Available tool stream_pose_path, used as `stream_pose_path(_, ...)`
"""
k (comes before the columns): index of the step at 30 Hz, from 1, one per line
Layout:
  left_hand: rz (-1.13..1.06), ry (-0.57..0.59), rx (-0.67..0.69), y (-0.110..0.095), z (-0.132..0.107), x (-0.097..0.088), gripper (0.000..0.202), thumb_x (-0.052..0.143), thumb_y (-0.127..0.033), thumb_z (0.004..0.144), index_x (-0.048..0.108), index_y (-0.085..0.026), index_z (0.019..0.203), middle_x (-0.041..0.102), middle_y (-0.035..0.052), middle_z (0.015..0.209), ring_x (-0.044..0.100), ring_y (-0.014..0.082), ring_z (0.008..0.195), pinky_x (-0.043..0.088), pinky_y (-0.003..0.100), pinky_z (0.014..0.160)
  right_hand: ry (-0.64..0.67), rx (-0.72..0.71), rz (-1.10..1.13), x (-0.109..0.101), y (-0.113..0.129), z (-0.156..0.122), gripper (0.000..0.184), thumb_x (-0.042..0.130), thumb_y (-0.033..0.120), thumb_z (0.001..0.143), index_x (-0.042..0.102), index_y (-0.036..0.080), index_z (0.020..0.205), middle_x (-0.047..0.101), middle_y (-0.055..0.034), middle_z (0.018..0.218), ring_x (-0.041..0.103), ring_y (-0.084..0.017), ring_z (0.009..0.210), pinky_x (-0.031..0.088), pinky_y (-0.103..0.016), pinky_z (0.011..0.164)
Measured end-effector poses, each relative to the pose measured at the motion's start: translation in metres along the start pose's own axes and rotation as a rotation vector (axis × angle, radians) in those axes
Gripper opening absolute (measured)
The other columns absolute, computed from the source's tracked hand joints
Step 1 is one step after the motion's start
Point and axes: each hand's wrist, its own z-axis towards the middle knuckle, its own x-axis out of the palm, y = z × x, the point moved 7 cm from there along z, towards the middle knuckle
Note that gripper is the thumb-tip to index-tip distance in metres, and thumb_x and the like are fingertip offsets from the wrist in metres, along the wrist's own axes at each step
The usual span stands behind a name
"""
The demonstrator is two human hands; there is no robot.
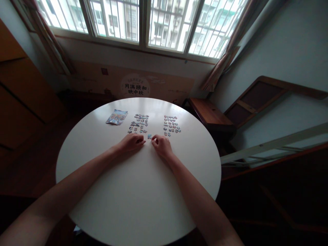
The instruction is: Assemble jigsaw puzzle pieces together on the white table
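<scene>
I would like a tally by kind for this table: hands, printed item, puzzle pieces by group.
Hands: 2 (left hand, right hand)
Printed item: 1
Large puzzle groups: 2 (left group, right group)
Small puzzle patch: 1
Total: 6

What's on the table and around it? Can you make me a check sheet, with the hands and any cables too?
Surface: round white table.
Things: left pieces and right pieces lie in two spread-out groups; a small bluish patch lies nearer the person, close to the right hand.
Clutter: colourful packet, left of the left pieces.
Hands: left hand curled, below the left pieces in the picture; right hand bent beside the patch. Can't tell if either grips anything.
Cables: nothing seen.
Surroundings: barred windows ahead, wooden bench ahead on the right.
</scene>
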Motion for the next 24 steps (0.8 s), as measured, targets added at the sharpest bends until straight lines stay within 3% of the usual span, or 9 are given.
stream_pose_path(24, 0.009, -0.006, -0.005, -0.0008, 0.0002, -0.0008, 0.033, 0.048, -0.038, 0.089, 0.054, -0.016, 0.064, 0.051, -0.0016, 0.056, 0.041, 0.0096, 0.052, 0.026, 0.022, 0.053, 0.003, -0.010, 0.017, -0.0005, 0.0004, 0.0005, 0.016, 0.056, 0.024, 0.085, 0.071, 0.022, 0.090, 0.069, -0.0016, 0.073, 0.059, -0.016, 0.070, 0.039, -0.025, 0.074)
